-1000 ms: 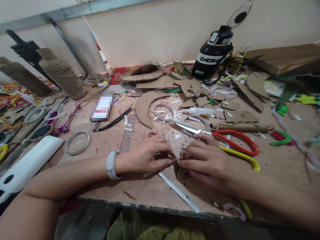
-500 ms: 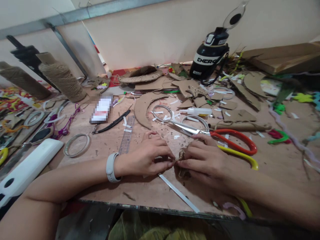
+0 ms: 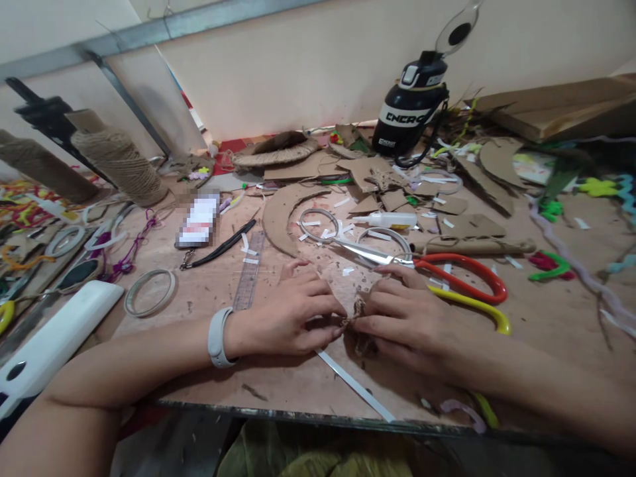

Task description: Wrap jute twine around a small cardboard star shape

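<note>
Near the table's front edge, my left hand (image 3: 298,313) and my right hand (image 3: 410,317) meet at the fingertips. Between them is a small brown braided piece of twine (image 3: 358,306), partly hidden by my right fingers, which are closed around it. My left thumb and forefinger pinch at its near end. A narrow white strip (image 3: 355,386) lies on the table and runs out from under my left hand. Just beyond my right hand rest scissors (image 3: 470,264) with a red handle loop, their blades pointing left. A yellow handle (image 3: 470,305) shows beside my right wrist.
A clear ruler (image 3: 248,275), a curved cardboard piece (image 3: 278,222) and a glue bottle (image 3: 387,220) lie beyond my hands. Left are a ring (image 3: 150,293), a phone (image 3: 199,218) and a twine spool (image 3: 119,159). A black bottle (image 3: 410,116) stands at the back among cardboard scraps.
The whole view has shifted slightly, so things on the table appear a little further left. Both hands keep nearly the same pose around the twine.
</note>
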`<state>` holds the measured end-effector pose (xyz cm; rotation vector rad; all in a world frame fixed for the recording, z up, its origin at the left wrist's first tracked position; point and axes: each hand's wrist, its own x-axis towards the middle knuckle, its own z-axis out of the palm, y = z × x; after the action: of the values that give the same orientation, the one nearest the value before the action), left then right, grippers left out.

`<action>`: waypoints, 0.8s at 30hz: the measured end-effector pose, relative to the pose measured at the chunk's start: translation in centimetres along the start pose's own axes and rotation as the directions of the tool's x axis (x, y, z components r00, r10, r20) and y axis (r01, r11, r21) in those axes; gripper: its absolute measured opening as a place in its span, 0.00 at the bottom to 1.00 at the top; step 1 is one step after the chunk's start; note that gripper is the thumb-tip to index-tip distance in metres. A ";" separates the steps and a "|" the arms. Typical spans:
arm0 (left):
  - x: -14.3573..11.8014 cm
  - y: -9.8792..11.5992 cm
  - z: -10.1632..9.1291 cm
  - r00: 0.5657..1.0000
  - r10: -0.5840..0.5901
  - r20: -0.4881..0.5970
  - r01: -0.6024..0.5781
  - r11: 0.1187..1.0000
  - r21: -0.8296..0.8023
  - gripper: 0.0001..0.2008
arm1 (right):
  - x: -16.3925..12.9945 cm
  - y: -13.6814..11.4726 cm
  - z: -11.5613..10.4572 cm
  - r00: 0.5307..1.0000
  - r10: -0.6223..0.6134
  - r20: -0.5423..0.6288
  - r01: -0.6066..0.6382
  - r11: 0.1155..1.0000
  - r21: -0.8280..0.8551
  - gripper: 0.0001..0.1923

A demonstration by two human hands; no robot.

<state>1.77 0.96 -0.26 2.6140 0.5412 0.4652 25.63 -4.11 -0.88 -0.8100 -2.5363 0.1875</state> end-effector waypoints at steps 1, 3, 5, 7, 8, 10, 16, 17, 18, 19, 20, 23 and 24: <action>0.0 0.1 0.0 1.000 0.000 -0.003 0.000 1.000 0.012 0.06 | 0.0 0.0 0.0 1.000 -0.002 0.006 0.002 1.000 0.003 0.13; 0.0 0.2 0.1 1.000 -0.003 -0.001 0.003 1.000 0.029 0.06 | 0.0 0.0 -0.1 1.000 -0.003 0.017 0.003 1.000 0.013 0.12; 0.0 0.2 0.1 1.000 -0.005 -0.003 0.005 0.999 0.038 0.06 | 0.1 0.1 -0.2 1.000 0.000 0.026 -0.001 1.000 0.021 0.12; 0.1 0.2 0.1 1.000 -0.007 -0.005 0.007 0.999 0.041 0.06 | 0.1 0.1 -0.2 0.999 0.000 0.041 -0.001 1.000 0.024 0.12; 0.1 0.2 0.1 1.000 -0.010 -0.005 0.010 0.999 0.041 0.06 | 0.1 0.2 -0.2 0.999 -0.002 0.044 0.000 1.000 0.026 0.12; 0.1 0.3 0.2 1.000 -0.015 -0.001 0.015 0.999 0.042 0.06 | 0.1 0.2 -0.2 0.999 0.002 0.054 -0.004 0.999 0.032 0.13; 0.2 0.5 0.1 1.000 -0.025 0.017 0.025 0.999 0.024 0.06 | 0.1 0.5 0.2 0.999 0.016 0.033 -0.018 0.997 0.070 0.12; 0.3 0.5 0.0 0.999 -0.030 0.018 0.030 1.000 0.001 0.06 | 0.1 0.5 0.2 0.999 0.019 0.037 -0.021 0.997 0.075 0.12; 0.3 0.5 -0.1 0.999 -0.037 0.017 0.038 0.999 -0.026 0.06 | 0.1 0.5 0.2 0.999 0.021 0.042 -0.024 0.997 0.077 0.13; 0.4 0.5 -0.1 0.999 -0.047 0.016 0.048 0.998 -0.049 0.06 | 0.1 0.6 0.2 0.999 0.023 0.047 -0.027 0.997 0.079 0.13; 0.5 0.6 -0.2 0.998 -0.057 0.014 0.058 0.996 -0.066 0.06 | 0.0 0.6 0.1 0.998 0.023 0.052 -0.027 0.996 0.079 0.13; 0.6 0.5 -0.3 0.996 -0.082 0.031 0.084 0.994 -0.070 0.06 | -0.1 0.6 -0.1 0.998 0.023 0.053 -0.027 0.997 0.074 0.15; 0.6 0.5 -0.2 0.995 -0.086 0.042 0.088 0.994 -0.070 0.06 | -0.1 0.6 -0.1 0.998 0.021 0.052 -0.025 0.997 0.072 0.15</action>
<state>2.32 0.86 0.30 2.5141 0.6113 0.3975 26.09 -3.70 -1.00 -0.8159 -2.5528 0.3098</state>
